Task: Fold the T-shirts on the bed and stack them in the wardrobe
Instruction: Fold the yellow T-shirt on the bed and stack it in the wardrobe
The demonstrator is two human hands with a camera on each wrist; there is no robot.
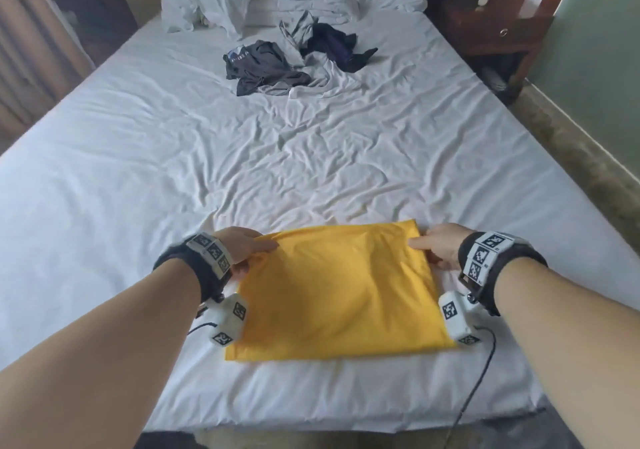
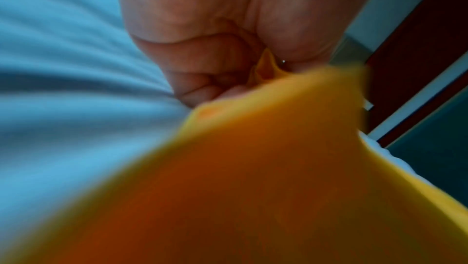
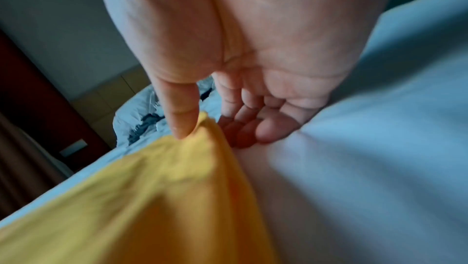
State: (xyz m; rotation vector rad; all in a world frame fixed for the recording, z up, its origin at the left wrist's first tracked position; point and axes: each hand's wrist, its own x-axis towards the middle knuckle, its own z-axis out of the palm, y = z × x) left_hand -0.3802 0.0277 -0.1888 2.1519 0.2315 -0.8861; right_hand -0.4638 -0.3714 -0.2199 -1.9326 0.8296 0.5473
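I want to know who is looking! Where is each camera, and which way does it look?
Head: on the person's head, looking forward and down the bed at the yellow T-shirt; both forearms, left hand and right hand show.
Left wrist: under the left hand, looking along curled fingers gripping yellow cloth.
Right wrist: under the right hand; thumb on the shirt's edge, fingers beside it on the sheet.
All three share the yellow T-shirt and the bed.

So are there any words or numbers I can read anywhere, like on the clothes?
Crumpled dark grey T-shirt near the pillows: white lettering, too blurred to read.
Black-and-white square marker tags on the wristbands: patterns only, no words.
Folded yellow T-shirt held by the left hand and right hand: no print showing.
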